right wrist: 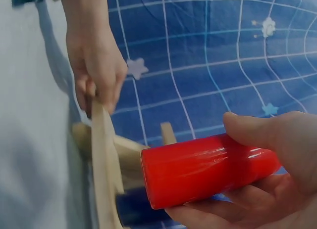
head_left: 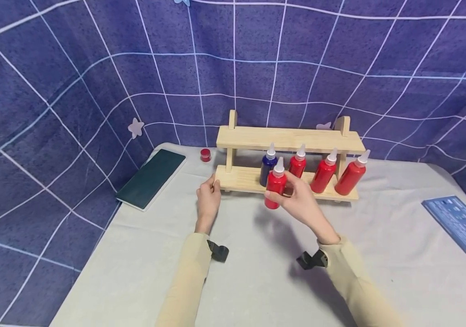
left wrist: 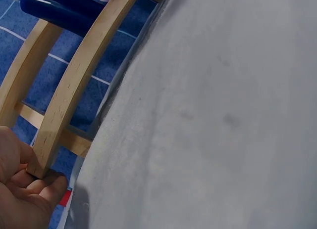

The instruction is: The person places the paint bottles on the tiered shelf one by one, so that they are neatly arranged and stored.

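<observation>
My right hand (head_left: pixel 298 200) holds a red squeeze bottle (head_left: pixel 274 188) with a white pointed nozzle, upright before the front edge of a two-tier wooden rack (head_left: pixel 241 177). Thumb and fingers lie round that bottle's body (right wrist: pixel 193 169) in the right wrist view. At the rack's left end, my left hand (head_left: pixel 209 200) grips the lower shelf board (left wrist: pixel 64 105), fingers beneath it. On the lower shelf stand a dark blue bottle (head_left: pixel 267 170), partly hidden by the held one, and three red bottles (head_left: pixel 323 176) to its right.
A small red-lidded jar (head_left: pixel 205 155) is left of the rack. Farther left lies a dark green notebook (head_left: pixel 153 177); a blue printed packet (head_left: pixel 461 227) lies at the table's right edge. Behind the white-covered table (head_left: pixel 249 281) hangs a blue gridded curtain (head_left: pixel 257 77).
</observation>
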